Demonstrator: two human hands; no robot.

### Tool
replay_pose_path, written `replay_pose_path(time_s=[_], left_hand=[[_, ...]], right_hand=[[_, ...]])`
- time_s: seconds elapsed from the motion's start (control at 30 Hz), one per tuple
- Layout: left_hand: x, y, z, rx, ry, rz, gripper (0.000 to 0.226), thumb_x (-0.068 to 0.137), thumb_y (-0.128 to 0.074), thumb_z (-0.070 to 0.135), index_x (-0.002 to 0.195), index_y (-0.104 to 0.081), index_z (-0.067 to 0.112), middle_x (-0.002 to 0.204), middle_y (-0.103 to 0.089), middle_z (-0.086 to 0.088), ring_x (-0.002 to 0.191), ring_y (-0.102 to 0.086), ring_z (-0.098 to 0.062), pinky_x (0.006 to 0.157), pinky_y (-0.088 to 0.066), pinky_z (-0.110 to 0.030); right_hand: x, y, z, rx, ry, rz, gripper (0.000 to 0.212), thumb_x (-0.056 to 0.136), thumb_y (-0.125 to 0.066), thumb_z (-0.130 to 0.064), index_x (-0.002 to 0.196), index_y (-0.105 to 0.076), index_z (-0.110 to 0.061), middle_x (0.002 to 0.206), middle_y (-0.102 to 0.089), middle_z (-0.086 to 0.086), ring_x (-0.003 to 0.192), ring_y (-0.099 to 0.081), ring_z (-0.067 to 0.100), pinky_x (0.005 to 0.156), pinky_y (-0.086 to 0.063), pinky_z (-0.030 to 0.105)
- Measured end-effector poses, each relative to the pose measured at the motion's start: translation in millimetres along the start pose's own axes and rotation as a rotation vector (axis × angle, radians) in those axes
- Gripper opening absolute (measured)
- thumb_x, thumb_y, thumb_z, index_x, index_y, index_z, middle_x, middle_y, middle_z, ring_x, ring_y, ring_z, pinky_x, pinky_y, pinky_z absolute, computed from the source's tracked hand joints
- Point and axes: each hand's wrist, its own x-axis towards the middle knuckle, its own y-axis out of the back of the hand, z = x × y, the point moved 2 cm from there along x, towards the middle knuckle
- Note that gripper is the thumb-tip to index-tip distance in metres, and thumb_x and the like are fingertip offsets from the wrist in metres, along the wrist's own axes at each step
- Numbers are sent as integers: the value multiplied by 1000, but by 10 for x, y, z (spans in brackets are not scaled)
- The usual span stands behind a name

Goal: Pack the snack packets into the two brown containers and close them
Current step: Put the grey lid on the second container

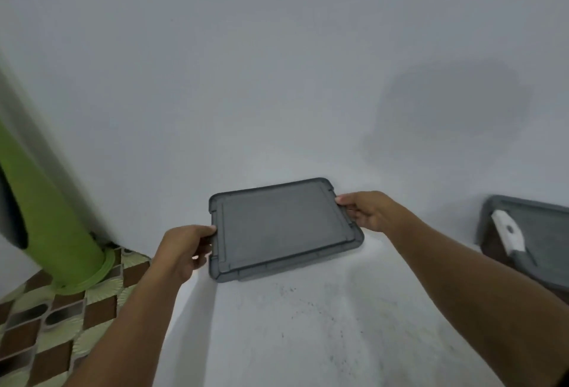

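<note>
White counter [308, 340] runs up to a plain white wall [277, 48], seen from a head-worn camera looking down. The left grip [184, 251], a bare hand, pinches the left short edge of a flat grey lid [283, 226], with the thumb on top and the fingers curled underneath. The right grip [366, 209], the other bare hand, holds the opposite short edge the same way. This grey lid is rectangular with rounded corners and a raised rim. It sits between the two hands over the far part of the counter, close to the wall. Whether it touches the counter cannot be told.

To the right, well apart and cut off by the picture's edge, stands a brown container [492, 248]. A second lid [548, 232], also grey, is on it, with a white latch [508, 231] at its left end. At far left a green pipe [52, 211] rises at a slant from a tiled floor [46, 325] of brown and pale green.
</note>
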Motion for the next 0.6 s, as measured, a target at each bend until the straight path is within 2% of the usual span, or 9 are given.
replay_pose_path(time_s=[0.1,0.17,0.4,0.43,0.5,0.53,0.6], left_hand=[[-197,-20,130,-15,-35,-138,9,88,-70,7,82,-64,6,60,-55,-6,51,-45,-18,51,-34,-28],[-331,-90,193,-27,-61,-200,10,89,-68,7,80,-63,5,55,-53,-4,48,-44,-16,49,-32,-28],[-857,-736,201,-30,-85,-379,13,91,-64,5,78,-62,4,50,-47,-2,41,-42,-12,48,-31,-26],[-952,-850,171,-21,-84,-405,13,91,-64,5,79,-62,4,51,-48,-2,41,-42,-12,49,-31,-27],[-1165,-1072,113,-11,-89,-456,11,91,-65,4,81,-63,3,52,-49,-3,41,-43,-12,49,-32,-27],[-1284,-1180,86,-11,-91,-480,9,91,-66,4,82,-64,2,53,-49,-4,41,-43,-13,47,-33,-26],[-1533,-1393,28,-15,-102,-522,8,90,-67,4,83,-65,1,54,-49,-6,43,-43,-14,42,-34,-23]], right_hand=[[-409,270,-23,79,41,-14,22,87,-72,-1,109,-69,3,99,-76,16,84,-73,24,71,-61,37],[-688,432,-25,131,76,-10,16,89,-69,0,105,-69,3,95,-76,15,80,-74,22,67,-62,35],[-1660,1197,62,262,194,44,15,95,-58,1,107,-68,3,98,-75,16,81,-73,21,78,-63,33],[-1807,1336,88,268,205,55,16,96,-57,0,108,-68,3,100,-75,16,85,-73,22,85,-61,35],[-2083,1645,160,263,219,100,25,96,-57,-1,118,-65,7,115,-71,21,108,-68,29,102,-53,42],[-2207,1811,202,257,227,127,30,96,-58,-1,124,-62,8,122,-68,22,117,-64,32,107,-48,45],[-2470,2117,280,248,245,172,34,95,-60,-1,127,-61,10,126,-66,24,124,-60,34,109,-46,46]])
